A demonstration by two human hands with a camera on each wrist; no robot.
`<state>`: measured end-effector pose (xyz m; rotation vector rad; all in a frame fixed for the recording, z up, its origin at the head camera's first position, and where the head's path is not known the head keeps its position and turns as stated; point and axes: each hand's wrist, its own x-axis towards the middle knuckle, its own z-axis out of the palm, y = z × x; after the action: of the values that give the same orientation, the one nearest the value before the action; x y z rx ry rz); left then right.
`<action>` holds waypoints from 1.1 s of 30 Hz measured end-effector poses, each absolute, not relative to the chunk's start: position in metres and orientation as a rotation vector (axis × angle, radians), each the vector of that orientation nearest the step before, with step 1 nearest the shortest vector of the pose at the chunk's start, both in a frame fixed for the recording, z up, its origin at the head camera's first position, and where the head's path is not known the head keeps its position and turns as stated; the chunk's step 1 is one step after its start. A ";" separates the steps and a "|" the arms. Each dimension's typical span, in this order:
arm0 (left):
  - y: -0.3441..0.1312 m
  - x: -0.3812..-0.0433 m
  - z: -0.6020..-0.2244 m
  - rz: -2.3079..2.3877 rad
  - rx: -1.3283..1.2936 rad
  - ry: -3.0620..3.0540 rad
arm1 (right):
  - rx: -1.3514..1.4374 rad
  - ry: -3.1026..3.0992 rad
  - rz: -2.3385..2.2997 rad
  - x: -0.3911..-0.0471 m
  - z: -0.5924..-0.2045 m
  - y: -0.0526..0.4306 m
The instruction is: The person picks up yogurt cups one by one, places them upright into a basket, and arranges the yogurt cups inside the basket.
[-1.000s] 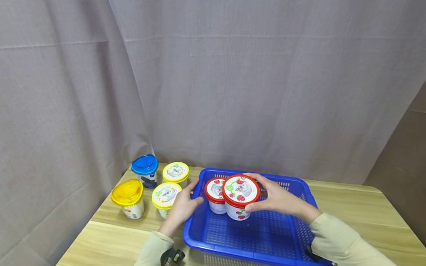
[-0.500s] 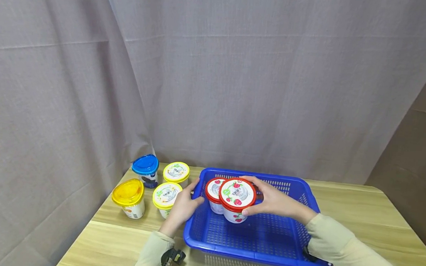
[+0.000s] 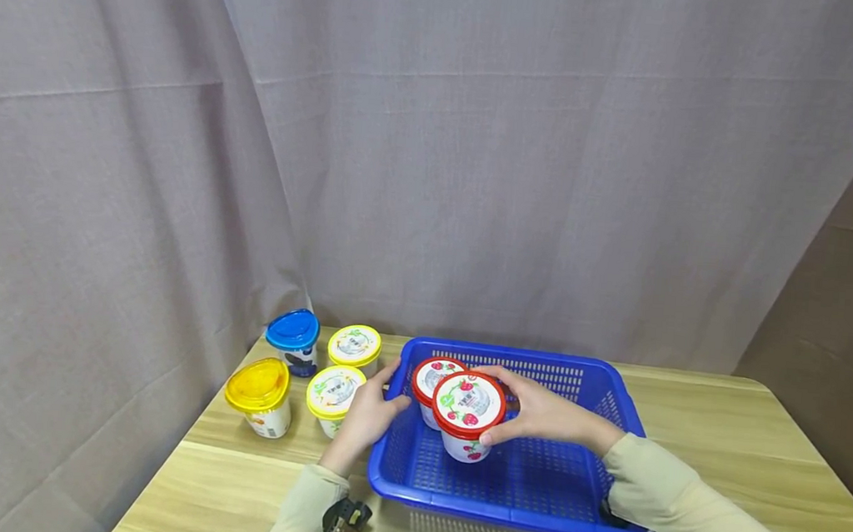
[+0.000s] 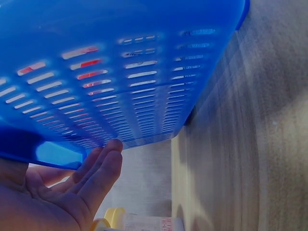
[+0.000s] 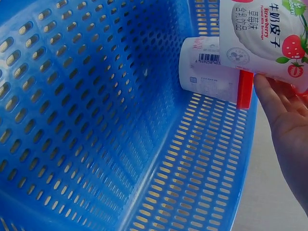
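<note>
In the head view my right hand (image 3: 546, 411) grips a white cup with a red lid (image 3: 470, 403), thumb and fingers around its lid edge. In the right wrist view this strawberry milk cup (image 5: 260, 36) hangs over the blue plastic basket (image 3: 505, 506). A second red-lidded cup (image 3: 425, 416) stands inside at the basket's back left, partly hidden by the held one. My left hand (image 3: 367, 418) holds the basket's left rim, thumb over the inner side. In the left wrist view its fingers (image 4: 108, 168) lie along the outer wall.
Left of the basket stand two yellow-lidded white cups (image 3: 334, 391), a cup with a blue lid (image 3: 293, 331) and one with an orange-yellow lid (image 3: 257, 386). They rest on a wooden table (image 3: 191, 490). A grey curtain (image 3: 478, 178) hangs behind.
My right hand has brought the red-lidded cup slightly left and toward the front of the basket, lower in view. The left hand stays at the rim.
</note>
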<state>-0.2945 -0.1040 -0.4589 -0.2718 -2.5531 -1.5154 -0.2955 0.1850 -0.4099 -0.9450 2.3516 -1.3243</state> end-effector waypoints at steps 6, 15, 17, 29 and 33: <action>-0.103 -0.295 -0.459 -1.523 -0.270 -2.542 | -0.988 2.314 -1.317 -0.298 -0.415 0.183; -0.103 -0.296 -0.459 -1.522 -0.282 -2.542 | -1.032 2.293 -1.276 -0.301 -0.420 0.179; -0.103 -0.295 -0.459 -1.516 -0.278 -2.544 | -1.030 2.281 -1.274 -0.302 -0.421 0.178; -0.103 -0.293 -0.458 -1.534 -0.304 -2.532 | -1.077 2.320 -1.210 -0.302 -0.425 0.170; -0.104 -0.294 -0.458 -1.543 -0.309 -2.529 | -1.080 2.290 -1.227 -0.303 -0.425 0.167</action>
<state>-0.2937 -0.1041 -0.4579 -0.3091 -2.5290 -1.5426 -0.3028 0.1674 -0.4250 -1.0800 2.2900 -1.2270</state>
